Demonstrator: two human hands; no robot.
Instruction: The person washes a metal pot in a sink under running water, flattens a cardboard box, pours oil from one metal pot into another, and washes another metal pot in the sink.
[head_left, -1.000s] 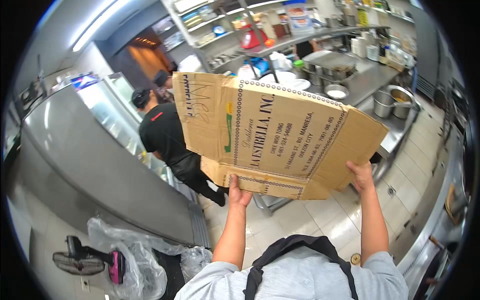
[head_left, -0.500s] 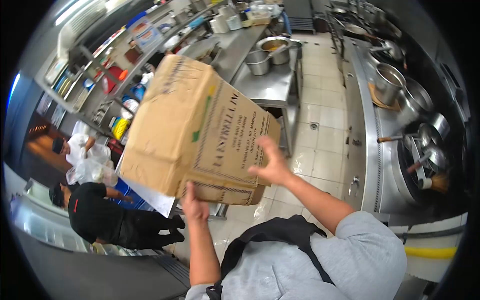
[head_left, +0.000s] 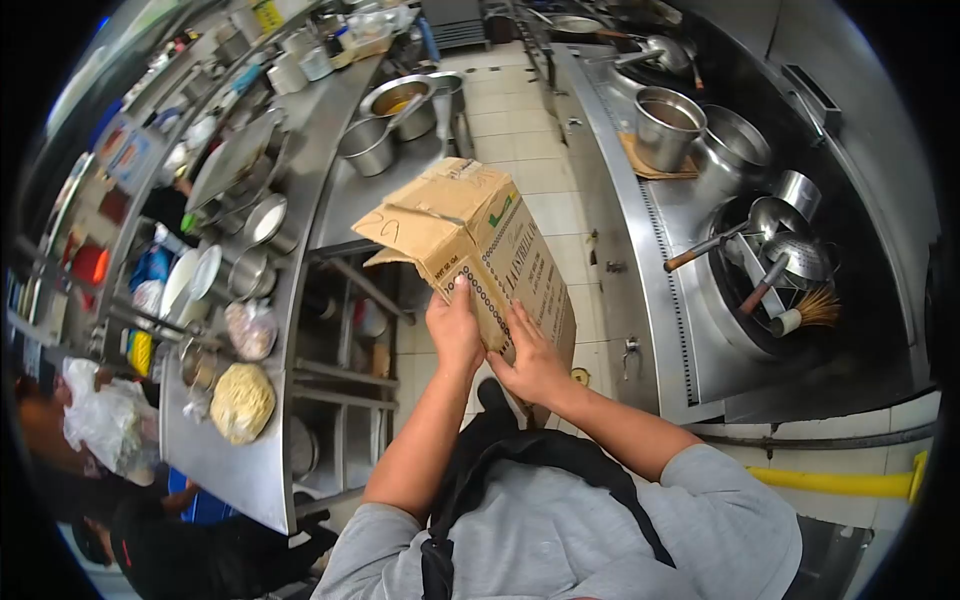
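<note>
A brown cardboard box with dark printed lettering is held in front of me above the floor, tilted, with loose flaps sticking out at its upper left. My left hand grips its near left edge, thumb up along the printed side. On the lettered side, my right hand presses with the fingers laid along the cardboard. Both hands touch the box and hold it between them. What is inside it is hidden, and so are the fingers on its far side.
On the left, a steel counter bears pale noodles, a plastic bag and bowls. Pots stand on a lower table. The stove with ladles and a wok lines the right. A person in black is at lower left.
The box has swung round and come lower, showing its flaps on the left. My right hand, apart from the box before, now rests on it. The view has shifted, revealing more counter.
</note>
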